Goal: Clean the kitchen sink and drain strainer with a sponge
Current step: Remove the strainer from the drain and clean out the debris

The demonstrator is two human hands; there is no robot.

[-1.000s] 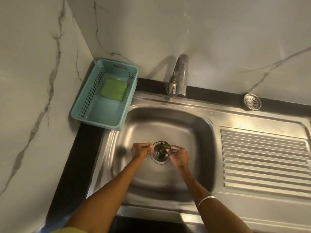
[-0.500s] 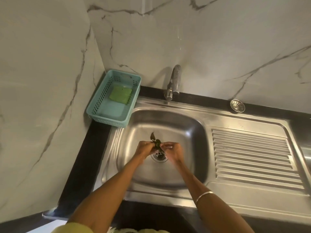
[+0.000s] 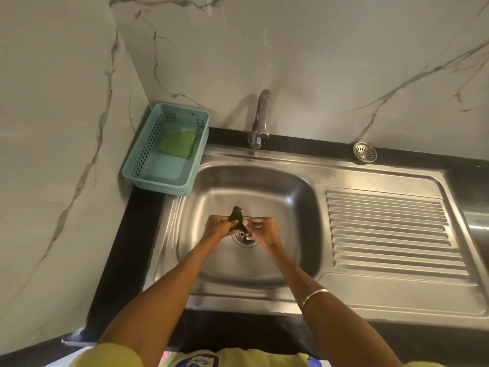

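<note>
Both my hands are over the middle of the steel sink basin (image 3: pixel 264 186), just above the open drain hole (image 3: pixel 244 241). My left hand (image 3: pixel 221 226) grips a dark green clump of wet leaves (image 3: pixel 236 215) that sticks up past its fingers. My right hand (image 3: pixel 263 231) pinches the clump's lower end with curled fingers. The round metal drain strainer (image 3: pixel 364 152) lies on the black counter behind the drainboard, far right. A green sponge (image 3: pixel 177 143) lies in a teal basket (image 3: pixel 158 185) at the sink's back left corner.
A chrome faucet (image 3: pixel 262 115) stands behind the basin, with no water running. The ribbed drainboard (image 3: pixel 389 231) stretches to the right. Marble walls close in at the left and back. A black counter edge (image 3: pixel 127 247) runs along the sink's left side.
My hands picked the leaves out of the drain and brought them together above it. My head drew back, so more of the counter and wall shows.
</note>
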